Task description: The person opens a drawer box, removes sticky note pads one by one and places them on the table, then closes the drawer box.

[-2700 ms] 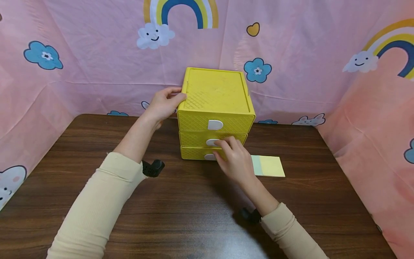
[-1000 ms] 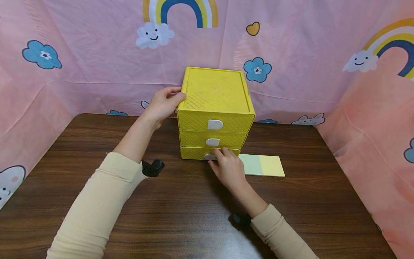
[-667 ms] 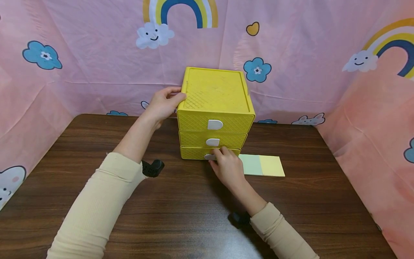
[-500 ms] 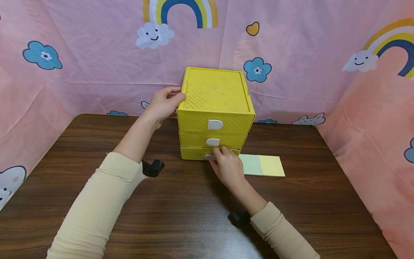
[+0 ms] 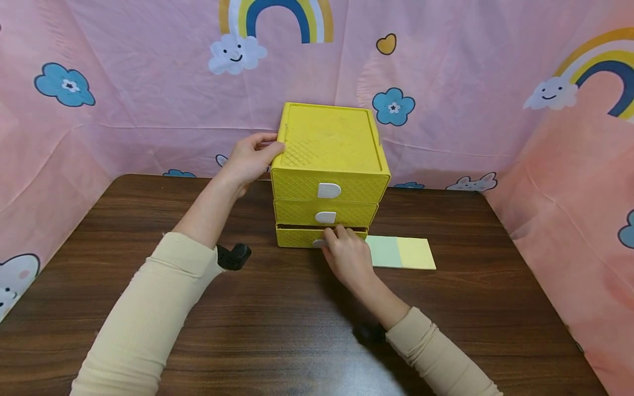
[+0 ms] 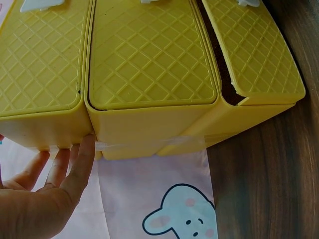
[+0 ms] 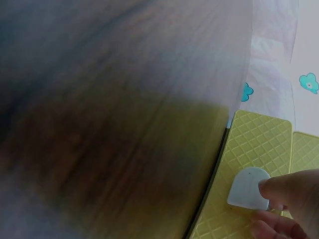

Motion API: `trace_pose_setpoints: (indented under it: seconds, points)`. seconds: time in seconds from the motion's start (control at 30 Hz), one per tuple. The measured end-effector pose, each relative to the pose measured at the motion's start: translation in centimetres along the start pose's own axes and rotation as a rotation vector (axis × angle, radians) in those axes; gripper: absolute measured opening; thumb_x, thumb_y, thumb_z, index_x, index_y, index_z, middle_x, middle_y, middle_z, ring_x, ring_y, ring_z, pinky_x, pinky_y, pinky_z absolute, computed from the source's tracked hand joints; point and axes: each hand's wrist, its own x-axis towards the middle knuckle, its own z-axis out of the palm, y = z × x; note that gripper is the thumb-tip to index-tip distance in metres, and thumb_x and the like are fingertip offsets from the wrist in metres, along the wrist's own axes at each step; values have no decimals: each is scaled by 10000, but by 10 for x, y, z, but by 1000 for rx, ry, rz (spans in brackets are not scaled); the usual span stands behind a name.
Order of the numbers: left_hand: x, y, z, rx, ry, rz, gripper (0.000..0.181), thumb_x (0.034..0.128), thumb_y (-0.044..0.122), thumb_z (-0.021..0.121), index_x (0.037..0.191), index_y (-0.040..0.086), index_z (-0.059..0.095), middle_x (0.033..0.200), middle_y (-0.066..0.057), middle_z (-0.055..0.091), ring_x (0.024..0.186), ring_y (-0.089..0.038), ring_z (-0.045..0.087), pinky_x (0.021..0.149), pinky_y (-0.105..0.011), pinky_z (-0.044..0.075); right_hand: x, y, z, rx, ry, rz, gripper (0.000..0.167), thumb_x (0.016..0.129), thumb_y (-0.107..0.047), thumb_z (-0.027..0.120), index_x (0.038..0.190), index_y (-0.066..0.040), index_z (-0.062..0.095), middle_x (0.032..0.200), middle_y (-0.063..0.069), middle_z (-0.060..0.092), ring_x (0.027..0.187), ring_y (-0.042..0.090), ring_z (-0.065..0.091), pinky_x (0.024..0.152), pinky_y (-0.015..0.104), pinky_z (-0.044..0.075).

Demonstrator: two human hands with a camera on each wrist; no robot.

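A yellow plastic drawer unit with three stacked drawers stands on the table. My left hand steadies it, fingers extended against the left side and thumb at the top edge; the left wrist view shows the straight fingertips touching the side wall. With curled fingers, my right hand pinches the white handle of the bottom drawer. That drawer is pulled out slightly, with a dark gap along its top. The top drawer and middle drawer are closed.
Pale green and pale yellow paper squares lie on the dark wooden table, right of the unit and partly behind my right hand. A pink patterned cloth hangs behind and at both sides.
My right hand has gone from the middle drawer's handle down to the bottom one. In the latest half second the bottom drawer has come slightly forward. My left hand stays put.
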Motion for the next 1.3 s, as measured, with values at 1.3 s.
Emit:
trace_pose_setpoints:
  seconds: [1.3]
  points:
    - [2,0,1,-33,5,-10,500,916,316,530,1382,167,424,1238,-70,478,932,-148,562,734,-240,550,-9,1,-9,-34,25,-205,165,860,-105,578,700,-74,556,618,16,502,507,153,440,420,249,378]
